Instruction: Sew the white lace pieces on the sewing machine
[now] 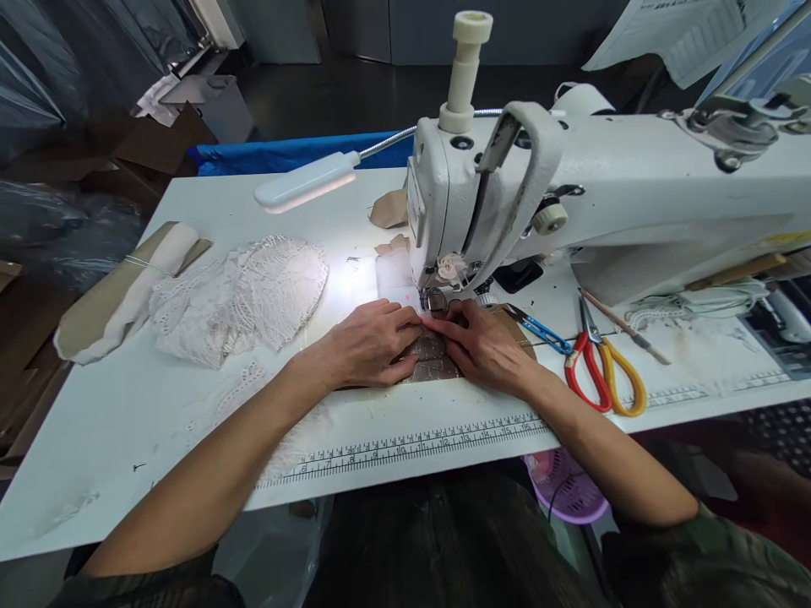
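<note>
A brown, patterned fabric piece (pixel 432 361) lies flat under both hands, right before the needle and presser foot (pixel 426 297) of a white sewing machine (pixel 443 194). My left hand (pixel 373 342) presses on its left part with curled fingers, the fingertips close to the foot. From the right, my right hand (pixel 482 344) grips the fabric, its index finger reaching toward the left fingertips. The hands partly cover the fabric, so its outline is hidden. Blue thread snips (pixel 538 329) and scissors (pixel 601 363) with red and yellow handles lie beside my right hand.
White lace pieces (pixel 244 295) lie at the left, beside a tied beige and white bundle (pixel 130 291). A lit lamp (pixel 307 181) hangs over the table. A printed ruler (pixel 405 450) runs along the front edge. Below hangs a purple basket (pixel 567 490).
</note>
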A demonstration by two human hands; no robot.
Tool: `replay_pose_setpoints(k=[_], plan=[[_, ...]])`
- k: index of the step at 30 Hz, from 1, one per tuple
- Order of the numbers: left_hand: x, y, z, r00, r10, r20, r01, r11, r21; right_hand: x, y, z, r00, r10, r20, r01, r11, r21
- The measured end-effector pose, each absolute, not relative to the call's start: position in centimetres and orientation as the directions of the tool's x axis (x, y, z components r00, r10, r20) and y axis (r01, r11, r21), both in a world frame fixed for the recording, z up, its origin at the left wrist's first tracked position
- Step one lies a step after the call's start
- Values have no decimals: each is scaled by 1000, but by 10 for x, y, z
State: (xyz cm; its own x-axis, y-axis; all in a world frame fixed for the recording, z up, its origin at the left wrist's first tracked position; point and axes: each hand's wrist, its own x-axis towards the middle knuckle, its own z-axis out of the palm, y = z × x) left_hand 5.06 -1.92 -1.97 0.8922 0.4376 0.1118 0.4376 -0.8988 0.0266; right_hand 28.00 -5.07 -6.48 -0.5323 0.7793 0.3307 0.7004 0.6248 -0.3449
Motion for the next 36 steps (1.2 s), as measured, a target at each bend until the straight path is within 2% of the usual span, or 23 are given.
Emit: replay_pose_setpoints(k=[7, 15, 19, 25, 29, 36], plan=[[52, -19, -22, 870, 483, 98, 488, -873, -22, 280, -52, -60, -531, 782, 325, 690, 623, -370], [52, -17, -27, 829, 548, 113, 550, -835, 17, 274, -49, -58, -521, 800, 296, 717, 599, -357], [50, -13, -27, 823, 554, 124, 558, -830, 1, 278, -50, -50, -512, 812, 280, 697, 583, -417], [52, -10, -29, 807, 580, 116, 588, -806, -65, 291, -42, -33, -347, 937, 49, 732, 303, -611], [54, -10, -30, 787, 607, 111, 616, -782, -93, 288, -30, -35, -162, 980, 119, 755, 201, -624], [54, -11, -29, 767, 626, 138, 637, -768, -59, 293, -41, -43, -334, 928, 164, 676, 357, -644]])
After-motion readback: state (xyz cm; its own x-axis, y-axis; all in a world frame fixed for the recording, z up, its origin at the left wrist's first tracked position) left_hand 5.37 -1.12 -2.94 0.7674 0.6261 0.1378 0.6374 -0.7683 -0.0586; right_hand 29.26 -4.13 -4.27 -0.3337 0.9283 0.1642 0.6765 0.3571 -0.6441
